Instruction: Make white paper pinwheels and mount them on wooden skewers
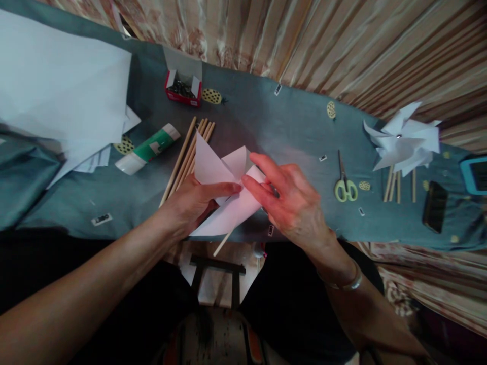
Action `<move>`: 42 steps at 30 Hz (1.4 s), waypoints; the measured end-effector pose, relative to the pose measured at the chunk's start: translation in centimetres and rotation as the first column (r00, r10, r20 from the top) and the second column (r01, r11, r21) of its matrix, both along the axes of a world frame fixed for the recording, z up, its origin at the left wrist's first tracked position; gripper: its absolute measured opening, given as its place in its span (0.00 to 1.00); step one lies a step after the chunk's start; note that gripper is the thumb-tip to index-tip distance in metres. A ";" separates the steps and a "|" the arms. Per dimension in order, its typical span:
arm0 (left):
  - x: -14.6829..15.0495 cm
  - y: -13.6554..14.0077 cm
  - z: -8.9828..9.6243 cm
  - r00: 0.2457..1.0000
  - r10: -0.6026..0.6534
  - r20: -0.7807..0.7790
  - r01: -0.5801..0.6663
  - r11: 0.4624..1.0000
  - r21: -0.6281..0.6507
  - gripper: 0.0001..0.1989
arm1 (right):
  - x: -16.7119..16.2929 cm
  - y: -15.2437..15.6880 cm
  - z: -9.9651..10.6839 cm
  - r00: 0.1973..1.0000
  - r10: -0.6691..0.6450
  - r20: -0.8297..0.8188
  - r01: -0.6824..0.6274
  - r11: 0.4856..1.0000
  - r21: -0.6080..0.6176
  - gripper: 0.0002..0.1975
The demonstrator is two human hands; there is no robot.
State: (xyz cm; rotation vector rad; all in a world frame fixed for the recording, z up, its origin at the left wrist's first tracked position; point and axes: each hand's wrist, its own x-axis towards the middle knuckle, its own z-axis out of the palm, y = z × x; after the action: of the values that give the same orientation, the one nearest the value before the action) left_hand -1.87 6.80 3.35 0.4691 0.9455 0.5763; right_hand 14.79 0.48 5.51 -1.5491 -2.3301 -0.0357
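Observation:
A white paper pinwheel (213,162) is held between both hands at the table's front edge. My left hand (196,200) grips it from the left, thumb pressed near its middle and the other fingers mostly hidden behind the paper. On the right, my right hand (291,195) is closed on the pinwheel, its fingertips at the centre by a folded blade. A thin wooden stick (223,243) pokes out below the paper; its upper part is hidden. Several more wooden sticks (182,159) lie just behind my left hand.
A red box of small metal pieces (183,94) stands open at the back. A green and white tube (148,148) and white paper sheets (68,76) lie left. On the right are scissors (345,185), finished pinwheels (405,137), a phone (435,207) and a blue-edged device (475,175).

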 end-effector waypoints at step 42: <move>-0.2 0.0 -0.6 0.993 0.067 -0.100 -0.058 0.995 0.086 0.18 | 0.2 -0.6 0.5 1.000 0.006 -0.023 -0.006 1.000 -0.002 0.23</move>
State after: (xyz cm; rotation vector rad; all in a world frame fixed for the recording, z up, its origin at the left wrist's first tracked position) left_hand -2.07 6.83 2.79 0.5493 1.0397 0.6549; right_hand 15.04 -0.11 6.01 -1.5348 -2.3178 -0.0144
